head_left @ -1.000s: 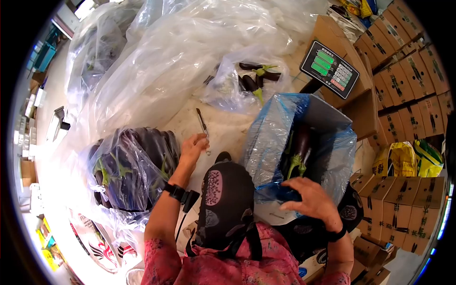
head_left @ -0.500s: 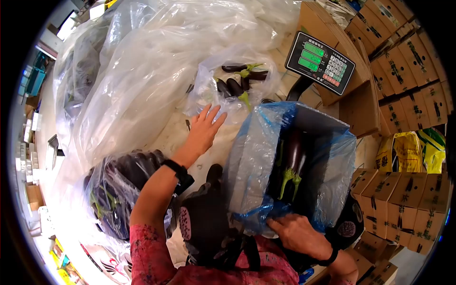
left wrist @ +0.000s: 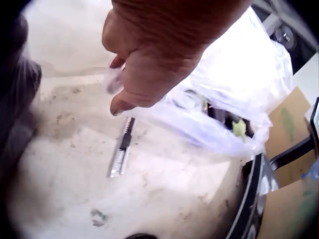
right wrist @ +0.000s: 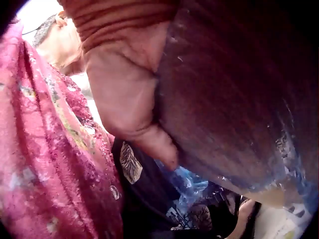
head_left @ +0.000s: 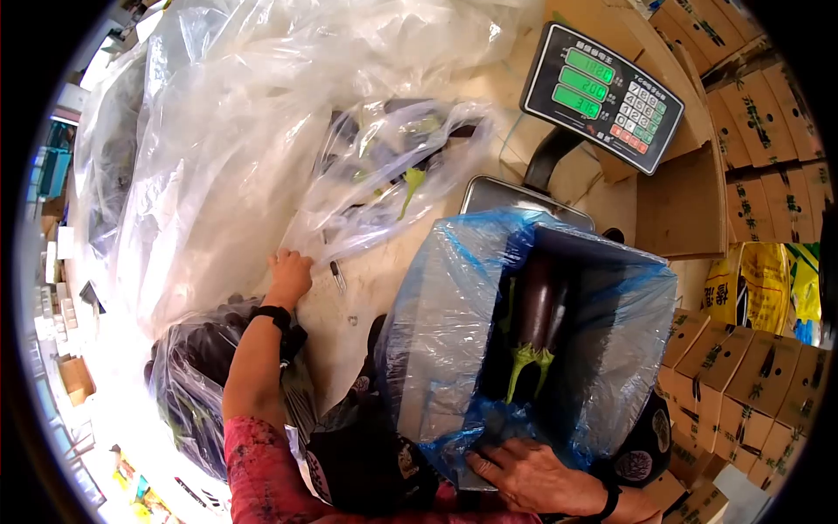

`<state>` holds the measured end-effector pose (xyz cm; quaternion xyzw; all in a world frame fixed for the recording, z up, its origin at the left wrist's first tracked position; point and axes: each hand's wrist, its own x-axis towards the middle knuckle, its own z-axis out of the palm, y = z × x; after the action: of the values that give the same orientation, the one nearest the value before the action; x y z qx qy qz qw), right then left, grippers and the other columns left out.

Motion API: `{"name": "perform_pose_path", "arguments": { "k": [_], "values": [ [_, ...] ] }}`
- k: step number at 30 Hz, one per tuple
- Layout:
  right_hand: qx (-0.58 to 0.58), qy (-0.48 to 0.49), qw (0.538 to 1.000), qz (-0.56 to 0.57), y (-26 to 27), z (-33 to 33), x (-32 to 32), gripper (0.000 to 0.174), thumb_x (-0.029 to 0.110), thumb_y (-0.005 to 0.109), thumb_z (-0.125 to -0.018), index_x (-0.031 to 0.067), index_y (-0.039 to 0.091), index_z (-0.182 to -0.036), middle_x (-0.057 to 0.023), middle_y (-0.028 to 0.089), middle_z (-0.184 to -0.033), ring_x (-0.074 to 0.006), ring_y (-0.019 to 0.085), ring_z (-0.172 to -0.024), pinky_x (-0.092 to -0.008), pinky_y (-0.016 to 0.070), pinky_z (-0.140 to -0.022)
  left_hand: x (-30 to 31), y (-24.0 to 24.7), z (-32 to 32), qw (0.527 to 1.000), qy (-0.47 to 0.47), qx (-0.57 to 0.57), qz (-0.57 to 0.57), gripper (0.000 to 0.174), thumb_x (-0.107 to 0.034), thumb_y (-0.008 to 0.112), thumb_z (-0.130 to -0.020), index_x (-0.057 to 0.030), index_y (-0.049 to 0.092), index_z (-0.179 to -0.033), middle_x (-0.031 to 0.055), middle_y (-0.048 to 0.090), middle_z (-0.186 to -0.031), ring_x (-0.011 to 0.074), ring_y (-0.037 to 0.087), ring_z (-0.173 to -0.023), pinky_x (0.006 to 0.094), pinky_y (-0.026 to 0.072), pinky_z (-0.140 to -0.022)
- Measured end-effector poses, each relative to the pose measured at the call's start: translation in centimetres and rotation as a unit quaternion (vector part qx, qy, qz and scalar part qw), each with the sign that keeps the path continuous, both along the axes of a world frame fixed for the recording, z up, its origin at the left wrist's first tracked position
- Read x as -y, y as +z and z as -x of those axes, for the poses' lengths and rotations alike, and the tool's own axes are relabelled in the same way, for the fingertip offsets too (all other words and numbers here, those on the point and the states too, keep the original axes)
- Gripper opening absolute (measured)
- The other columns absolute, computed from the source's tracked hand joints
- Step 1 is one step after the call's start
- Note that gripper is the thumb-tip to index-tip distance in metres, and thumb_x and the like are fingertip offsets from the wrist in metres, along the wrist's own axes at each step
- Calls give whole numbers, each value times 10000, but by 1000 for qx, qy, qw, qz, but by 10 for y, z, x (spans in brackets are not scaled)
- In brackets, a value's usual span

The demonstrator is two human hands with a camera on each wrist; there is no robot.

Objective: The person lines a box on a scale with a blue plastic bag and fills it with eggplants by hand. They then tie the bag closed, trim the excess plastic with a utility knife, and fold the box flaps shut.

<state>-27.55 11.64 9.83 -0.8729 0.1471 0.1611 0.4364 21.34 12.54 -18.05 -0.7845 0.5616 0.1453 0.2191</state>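
My left hand point(head_left: 291, 275) pinches the edge of a clear plastic bag point(left wrist: 184, 127) that stretches from the fingers to several eggplants inside it, one green stem point(head_left: 413, 179) showing. Just below that hand a utility knife point(left wrist: 124, 144) lies on the pale floor. My right hand point(head_left: 528, 472) grips the near rim of a box point(head_left: 594, 249) lined with a blue plastic bag point(head_left: 436, 323). In the right wrist view its thumb point(right wrist: 158, 144) lies along the outer wall; the other fingers are hidden there. Inside the box lie dark eggplants point(head_left: 534, 306) with green stems.
A digital scale point(head_left: 602, 96) with lit green displays stands behind the box, its metal plate point(head_left: 515, 199) partly showing. A full bag of eggplants point(head_left: 188, 375) sits left of the legs. Cardboard cartons point(head_left: 733, 375) are stacked at right; loose plastic sheeting point(head_left: 209, 175) spreads at back left.
The left hand reached forward to the clear bag, then drew its edge back leftward, stretching it over the eggplants. The right hand came down onto the box's near rim, and the box now sits nearer.
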Motion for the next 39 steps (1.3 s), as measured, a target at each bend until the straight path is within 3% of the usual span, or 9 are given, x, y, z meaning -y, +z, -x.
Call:
{"name": "perform_pose_path", "arguments": {
  "k": [6,12,16,19,22,28,35,37,39],
  "values": [
    [-14,-9,1000,-5,-3,0,-11,591,109,649,-731,19,541,-1304,-175,588,-1243,-333,560,-1059,-417,473,-912,41,54,55,955,4,-106,276,424,-193,714,-781,-182,648,-1200,114,631,-1133,320,506,-1174,499,406,-928],
    [35,-4,999,27,-4,-7,-7,573,99,658,-715,-13,562,-1269,-178,638,-1123,-328,627,-950,-432,522,-799,38,32,72,915,-24,-353,195,413,-230,713,-815,-76,639,-1190,179,672,-1070,370,635,-986,443,497,-848],
    [35,-11,999,38,-6,-4,-17,594,77,666,-691,-48,554,-1261,-214,640,-1148,-335,636,-938,-433,521,-801,33,109,105,812,176,-543,120,425,-223,654,-882,-28,603,-1256,135,685,-1077,226,646,-990,336,494,-880],
    [49,-24,997,51,-4,-3,-20,625,99,698,-674,-68,547,-1257,-221,645,-1118,-341,635,-933,-419,519,-821,21,142,114,780,197,-582,115,418,-201,617,-907,-12,586,-1279,123,672,-1056,185,618,-990,309,475,-906],
    [47,-28,997,56,-7,1,-24,619,178,721,-723,-52,547,-1271,-216,643,-1124,-349,627,-964,-427,513,-844,8,186,123,823,153,-526,151,416,-177,603,-914,7,575,-1286,144,668,-1069,208,621,-1015,320,470,-927],
    [58,-107,989,-83,12,12,5,600,441,640,-896,-24,561,-1267,-209,621,-1214,-381,593,-1104,-451,486,-936,-57,265,144,808,142,-524,229,378,-112,587,-917,27,584,-1268,148,667,-1081,208,628,-1011,322,477,-924],
    [-6,-165,969,184,32,3,40,389,156,696,-844,13,601,-1194,-196,655,-1124,-403,602,-1039,-447,493,-882,-190,309,163,827,196,-331,411,310,59,625,-830,14,641,-1136,141,630,-1161,204,638,-937,316,521,-793],
    [27,-163,959,230,32,-8,41,333,69,678,-837,-16,617,-1153,-206,668,-1048,-388,633,-934,-437,505,-800,-240,311,157,820,235,-209,478,399,72,611,-816,-4,611,-1208,144,588,-1233,242,594,-1069,329,503,-848],
    [75,-212,963,146,39,-21,40,301,48,662,-847,-24,625,-1138,-202,670,-995,-368,645,-875,-419,506,-760,-282,315,140,812,277,-54,511,534,45,592,-839,-24,495,-1360,156,487,-1364,270,493,-1238,381,438,-988]
  ]
}}
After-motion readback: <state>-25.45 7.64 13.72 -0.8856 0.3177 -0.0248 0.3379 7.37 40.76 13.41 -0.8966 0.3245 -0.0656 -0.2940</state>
